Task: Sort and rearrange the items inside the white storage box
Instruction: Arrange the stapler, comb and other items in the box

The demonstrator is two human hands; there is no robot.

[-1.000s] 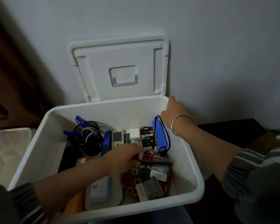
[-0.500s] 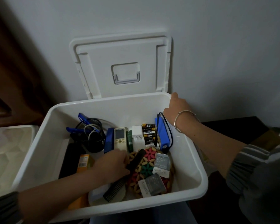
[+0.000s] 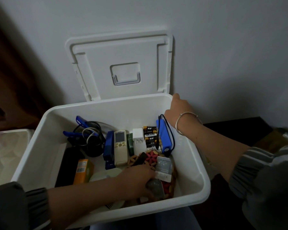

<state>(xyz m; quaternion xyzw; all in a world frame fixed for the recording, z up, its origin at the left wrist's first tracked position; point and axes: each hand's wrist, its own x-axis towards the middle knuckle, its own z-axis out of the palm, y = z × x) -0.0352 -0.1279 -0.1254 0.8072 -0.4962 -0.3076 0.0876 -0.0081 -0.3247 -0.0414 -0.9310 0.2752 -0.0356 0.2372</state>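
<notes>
Steadying matters: right hand point(image 3: 178, 110) grips the white plastic storage box point(image 3: 194, 166) rim at two o'clock; left hand point(image 3: 138, 173), apparently closed on a black comb point(image 3: 140, 159), should lift clear.

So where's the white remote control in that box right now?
The white remote control lies in the middle of the white storage box, between the blue stapler on its left and a dark green tube on its right.
</notes>
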